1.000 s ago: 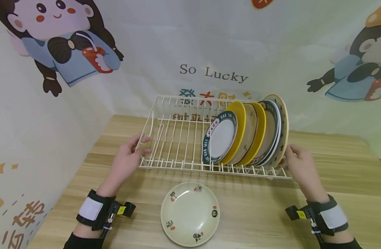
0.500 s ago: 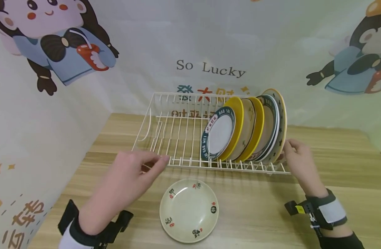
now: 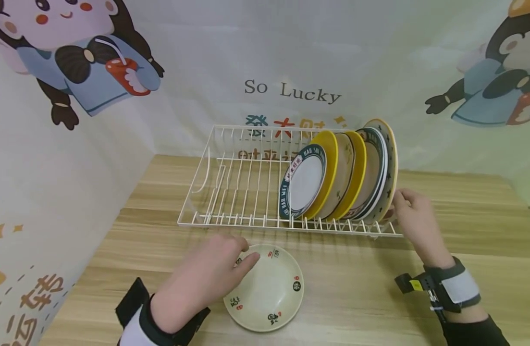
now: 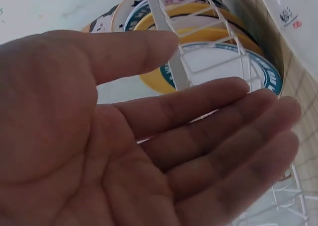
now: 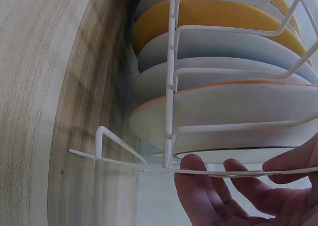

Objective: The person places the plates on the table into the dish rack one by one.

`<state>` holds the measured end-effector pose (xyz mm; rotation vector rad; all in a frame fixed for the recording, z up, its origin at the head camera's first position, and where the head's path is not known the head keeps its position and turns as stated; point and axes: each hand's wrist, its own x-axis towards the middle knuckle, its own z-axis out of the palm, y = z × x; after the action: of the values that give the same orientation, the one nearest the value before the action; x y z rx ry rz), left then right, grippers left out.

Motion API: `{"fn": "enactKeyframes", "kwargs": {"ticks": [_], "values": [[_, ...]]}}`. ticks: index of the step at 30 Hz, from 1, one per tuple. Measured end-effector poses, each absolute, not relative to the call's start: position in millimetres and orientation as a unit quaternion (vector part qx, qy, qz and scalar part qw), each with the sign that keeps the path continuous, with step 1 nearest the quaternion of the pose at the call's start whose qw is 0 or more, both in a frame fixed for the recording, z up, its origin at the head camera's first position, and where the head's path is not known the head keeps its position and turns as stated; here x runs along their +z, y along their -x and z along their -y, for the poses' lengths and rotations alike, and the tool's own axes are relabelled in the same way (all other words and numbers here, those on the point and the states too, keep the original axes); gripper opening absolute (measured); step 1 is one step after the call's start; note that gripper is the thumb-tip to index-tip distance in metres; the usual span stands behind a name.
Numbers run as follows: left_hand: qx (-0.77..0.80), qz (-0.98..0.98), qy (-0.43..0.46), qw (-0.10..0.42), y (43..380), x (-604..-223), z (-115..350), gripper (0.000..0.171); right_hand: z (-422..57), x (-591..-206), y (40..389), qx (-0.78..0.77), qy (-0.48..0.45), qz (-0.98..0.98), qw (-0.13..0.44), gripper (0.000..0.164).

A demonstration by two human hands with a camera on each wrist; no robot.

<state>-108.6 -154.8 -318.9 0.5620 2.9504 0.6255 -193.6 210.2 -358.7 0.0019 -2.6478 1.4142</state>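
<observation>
A white wire dish rack (image 3: 230, 221) stands on the wooden table, several plates leaning upright in its right half. At its right end my right hand (image 3: 416, 218) grips the end wire; in the right wrist view the fingers (image 5: 191, 186) curl over that wire. My left hand (image 3: 208, 271) hovers over the left edge of a pale green plate (image 3: 269, 288) lying flat in front of the rack. Its fingers (image 4: 213, 146) are extended and its palm holds nothing. Whether it touches the plate cannot be told. The front plate (image 3: 305, 185) in the rack is white with a dark green rim.
Yellow plates (image 3: 331, 144) and a star-patterned plate (image 3: 390, 168) stand among the others in the rack. A printed cloth (image 3: 204, 62) hangs behind the table (image 3: 347, 288) and along its left side.
My left hand has let go of the rack's left end and moved right and toward me, to the flat plate. The right hand stays at the rack's right end.
</observation>
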Motion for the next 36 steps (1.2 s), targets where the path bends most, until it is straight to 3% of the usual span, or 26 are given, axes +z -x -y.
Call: {"fn": "enactKeyframes", "kwargs": {"ticks": [11, 19, 25, 36], "values": [[0.178, -0.976, -0.121, 0.039, 113, -346, 144, 0.027, -210, -359, 193, 0.472, -0.007, 0.879, 0.071, 0.051], [0.204, -0.972, -0.090, 0.068, 119, -357, 148, 0.032, -210, -359, 193, 0.473, -0.004, 0.878, 0.070, 0.051], [0.207, -0.972, -0.085, 0.068, 125, -360, 148, 0.042, -210, -358, 193, 0.468, -0.004, 0.881, 0.069, 0.052], [0.186, -0.976, -0.095, 0.055, 128, -364, 149, 0.043, -209, -357, 193, 0.470, -0.003, 0.880, 0.069, 0.051]]}}
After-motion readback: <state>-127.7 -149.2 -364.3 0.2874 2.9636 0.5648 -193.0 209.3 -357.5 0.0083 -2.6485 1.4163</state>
